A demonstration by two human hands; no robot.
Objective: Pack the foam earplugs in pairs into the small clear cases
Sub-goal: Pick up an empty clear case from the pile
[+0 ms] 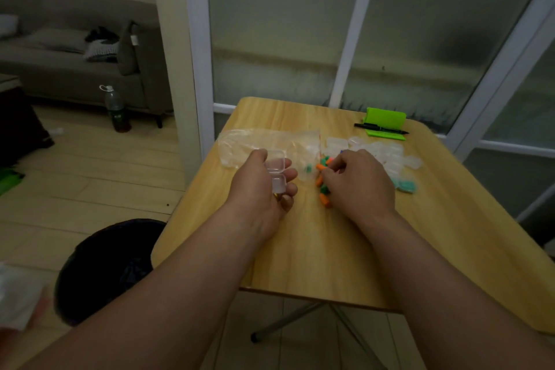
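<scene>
Head view: wooden table [315,249] is seen from above.
Plastic bag [240,144]: laid flat at the table's far left.
Left hand [258,192]: 1 open clear case [276,173] is held in curled fingers.
Earplugs [323,200]: orange and green pile, lying between the 2 hands.
Right hand [359,183]: fingers are curled into the pile; a grip cannot be told.
Empty cases [387,153]: heaped just behind the right hand.

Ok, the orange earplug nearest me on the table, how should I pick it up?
Pinch the orange earplug across its middle, from above: it lies on its side on the table, at the near end of the earplug pile.
</scene>
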